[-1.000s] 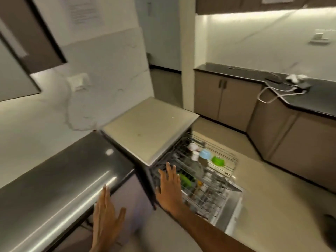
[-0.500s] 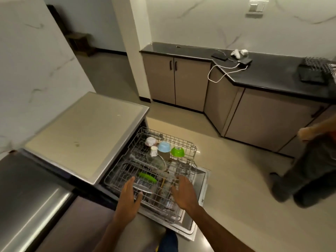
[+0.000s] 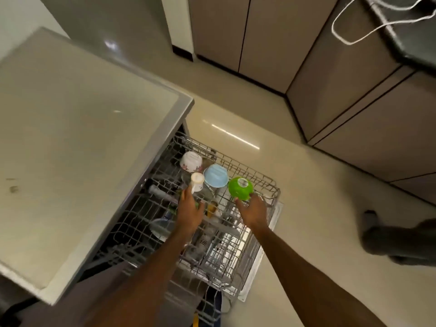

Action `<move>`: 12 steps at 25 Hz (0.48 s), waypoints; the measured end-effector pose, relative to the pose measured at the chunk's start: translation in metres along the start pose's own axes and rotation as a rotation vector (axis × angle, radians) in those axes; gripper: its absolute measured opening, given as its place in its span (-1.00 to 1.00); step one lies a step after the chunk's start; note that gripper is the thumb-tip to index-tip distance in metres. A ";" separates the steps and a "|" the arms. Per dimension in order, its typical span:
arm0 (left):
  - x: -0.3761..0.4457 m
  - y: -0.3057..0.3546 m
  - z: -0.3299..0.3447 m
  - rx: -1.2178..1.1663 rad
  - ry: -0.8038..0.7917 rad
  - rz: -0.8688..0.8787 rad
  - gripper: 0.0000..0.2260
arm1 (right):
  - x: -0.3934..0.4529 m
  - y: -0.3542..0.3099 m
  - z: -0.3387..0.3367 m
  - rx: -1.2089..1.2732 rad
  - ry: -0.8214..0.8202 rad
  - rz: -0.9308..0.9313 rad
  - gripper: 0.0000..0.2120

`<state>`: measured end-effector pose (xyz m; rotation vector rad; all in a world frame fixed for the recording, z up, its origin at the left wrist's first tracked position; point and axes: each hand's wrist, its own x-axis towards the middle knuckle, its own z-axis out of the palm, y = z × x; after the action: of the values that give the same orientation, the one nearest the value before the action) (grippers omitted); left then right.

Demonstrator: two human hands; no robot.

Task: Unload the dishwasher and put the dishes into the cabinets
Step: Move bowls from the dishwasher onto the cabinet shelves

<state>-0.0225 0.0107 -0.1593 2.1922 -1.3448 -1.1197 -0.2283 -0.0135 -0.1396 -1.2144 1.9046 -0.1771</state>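
Fingers (image 3: pixel 186 197) of the left hand (image 3: pixel 190 214) reach spread toward the small white cup (image 3: pixel 197 181); contact unclear. Right hand (image 3: pixel 253 212) fingers open, tips at the green bowl (image 3: pixel 240 188), not yet closed. Both sit upturned in the pulled-out dishwasher rack (image 3: pixel 271 185), beside a blue bowl (image 3: pixel 215 175) and floral cup (image 3: pixel 191 161). Bowls likely light, stiff plastic: grip the rim. Cups likely fragile and slick. No readable writing.
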 end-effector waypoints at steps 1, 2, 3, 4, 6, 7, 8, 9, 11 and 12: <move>0.023 -0.004 0.015 -0.011 -0.006 -0.038 -0.34 | 0.027 0.006 0.014 -0.001 0.010 0.025 -0.42; 0.045 -0.009 0.029 -0.003 0.005 -0.072 -0.35 | 0.052 0.014 0.027 -0.014 0.015 0.052 -0.34; 0.063 -0.011 0.040 0.021 0.030 -0.099 -0.35 | 0.073 0.021 0.038 -0.026 0.024 0.082 -0.29; 0.078 -0.014 0.049 0.048 0.059 -0.107 -0.34 | 0.093 0.031 0.048 -0.024 0.034 0.119 -0.26; 0.098 -0.017 0.061 0.085 0.118 -0.071 -0.35 | 0.121 0.044 0.065 -0.015 0.040 0.156 -0.17; 0.105 -0.018 0.063 0.083 0.164 -0.068 -0.36 | 0.134 0.053 0.076 -0.007 0.055 0.156 -0.07; 0.116 -0.024 0.068 0.071 0.210 -0.087 -0.37 | 0.149 0.061 0.088 -0.003 0.068 0.139 0.02; 0.123 -0.030 0.073 0.065 0.236 -0.109 -0.37 | 0.164 0.078 0.104 0.002 0.072 0.119 0.09; 0.129 -0.042 0.083 0.084 0.223 -0.128 -0.31 | 0.165 0.072 0.109 -0.059 0.105 0.125 0.13; 0.131 -0.049 0.087 0.094 0.218 -0.131 -0.30 | 0.158 0.060 0.103 -0.066 0.101 0.130 0.10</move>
<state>-0.0279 -0.0679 -0.3040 2.4204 -1.1976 -0.8445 -0.2221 -0.0767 -0.3270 -1.1389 2.0847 -0.1093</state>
